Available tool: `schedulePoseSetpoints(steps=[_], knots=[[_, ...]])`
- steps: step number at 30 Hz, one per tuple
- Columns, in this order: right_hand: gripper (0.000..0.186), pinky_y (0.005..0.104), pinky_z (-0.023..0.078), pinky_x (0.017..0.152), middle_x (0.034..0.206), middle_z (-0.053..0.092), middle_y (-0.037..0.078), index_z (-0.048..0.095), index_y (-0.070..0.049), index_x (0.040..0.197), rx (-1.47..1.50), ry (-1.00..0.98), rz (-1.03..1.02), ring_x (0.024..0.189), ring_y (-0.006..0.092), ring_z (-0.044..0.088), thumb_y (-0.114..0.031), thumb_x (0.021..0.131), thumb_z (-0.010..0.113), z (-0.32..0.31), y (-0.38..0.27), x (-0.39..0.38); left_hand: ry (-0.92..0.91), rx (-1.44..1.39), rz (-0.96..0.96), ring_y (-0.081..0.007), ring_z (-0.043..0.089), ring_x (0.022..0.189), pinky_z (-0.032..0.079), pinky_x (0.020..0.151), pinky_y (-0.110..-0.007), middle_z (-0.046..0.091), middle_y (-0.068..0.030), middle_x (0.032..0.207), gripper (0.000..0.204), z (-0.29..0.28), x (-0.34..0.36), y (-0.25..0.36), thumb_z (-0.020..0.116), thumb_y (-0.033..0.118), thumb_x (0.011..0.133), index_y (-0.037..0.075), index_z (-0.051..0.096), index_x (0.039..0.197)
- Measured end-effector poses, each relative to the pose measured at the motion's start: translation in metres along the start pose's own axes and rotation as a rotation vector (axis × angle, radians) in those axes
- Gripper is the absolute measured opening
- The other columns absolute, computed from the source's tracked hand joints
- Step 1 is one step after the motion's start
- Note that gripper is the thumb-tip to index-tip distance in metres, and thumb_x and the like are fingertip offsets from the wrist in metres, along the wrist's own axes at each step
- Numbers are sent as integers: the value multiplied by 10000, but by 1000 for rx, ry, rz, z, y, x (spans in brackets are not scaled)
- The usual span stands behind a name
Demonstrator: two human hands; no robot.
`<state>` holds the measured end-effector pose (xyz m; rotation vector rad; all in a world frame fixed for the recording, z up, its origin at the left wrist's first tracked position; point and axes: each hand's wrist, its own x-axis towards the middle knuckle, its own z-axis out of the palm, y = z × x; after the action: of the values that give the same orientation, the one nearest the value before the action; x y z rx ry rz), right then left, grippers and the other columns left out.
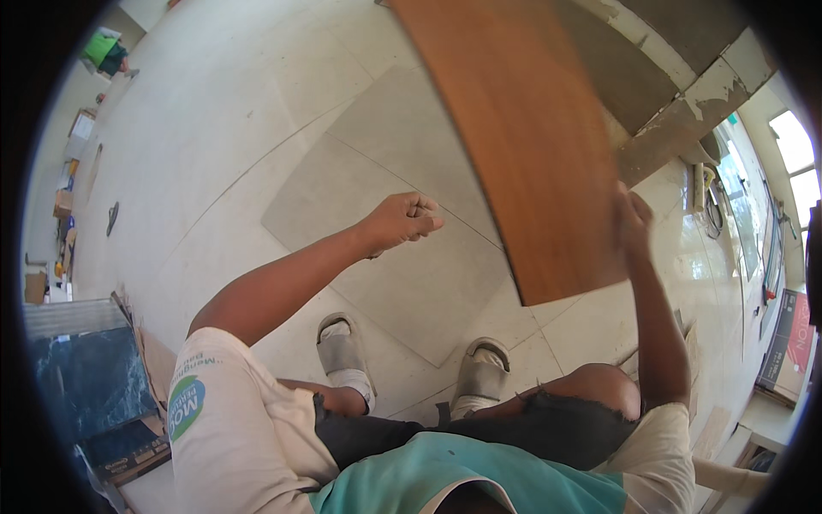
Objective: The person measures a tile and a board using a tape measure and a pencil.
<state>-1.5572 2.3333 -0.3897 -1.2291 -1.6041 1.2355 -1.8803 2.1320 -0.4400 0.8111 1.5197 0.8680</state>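
Observation:
A long brown wood-grain plank (531,163) is raised in front of me on the right, tilted, its far end blurred and cut off by the top of the view. My right hand (632,221) grips its right edge near the lower end; part of the fingers is hidden behind it. Left of the plank, my left hand (404,223) hovers with fingers curled in and nothing visible in them. It does not touch the plank. Below both hands, a large grey square area (377,163) shows on the pale floor.
Grey-brown slabs (625,73) and a worn beam (685,128) stand at the far right. Stacked dark marbled panels (90,368) are at my left. A printed carton (783,347) sits at the right. My sandalled feet (347,351) rest on the floor. Far left, a person (107,53) is partly visible.

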Motion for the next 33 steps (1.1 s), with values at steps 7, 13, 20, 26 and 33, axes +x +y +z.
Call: schedulePoseSetpoints(steps=[7,13,20,26,33], knots=[[317,285,457,770,926,624,54,648,21,994,155,595,67,866,128,550,-287,961,584,-156,54,-118,-121,440,-346,-177,610,807,509,692,-301,631,-123,939,467,-42,0,-51,726,339,817,-29,590,1071],[452,355,494,841,1083,626,142,616,67,1091,32,996,422,937,238,606,-362,955,581,-180,93,-232,182,736,-264,-208,615,786,503,683,-349,646,-155,909,459,-140,-25,-125,729,301,800,-40,600,1079],[562,390,497,905,1175,603,178,562,104,1191,-92,1100,754,1016,280,603,-403,949,578,-230,152,-243,411,699,-542,-178,573,654,459,572,-345,624,-130,794,456,-190,-74,-129,715,282,817,-37,584,1116],[572,428,416,1017,1332,520,162,478,68,1307,253,966,674,1169,297,530,-398,976,509,-290,163,-150,524,599,-602,-168,546,622,431,526,-321,617,-132,786,478,-215,-118,-144,713,308,825,-21,571,1141],[471,385,355,1079,1338,509,183,482,73,1275,351,815,447,1218,287,494,-306,996,459,-367,210,-76,565,539,-613,-218,591,683,469,609,-362,639,-176,821,545,-223,-138,-165,706,322,828,-44,545,1199]])
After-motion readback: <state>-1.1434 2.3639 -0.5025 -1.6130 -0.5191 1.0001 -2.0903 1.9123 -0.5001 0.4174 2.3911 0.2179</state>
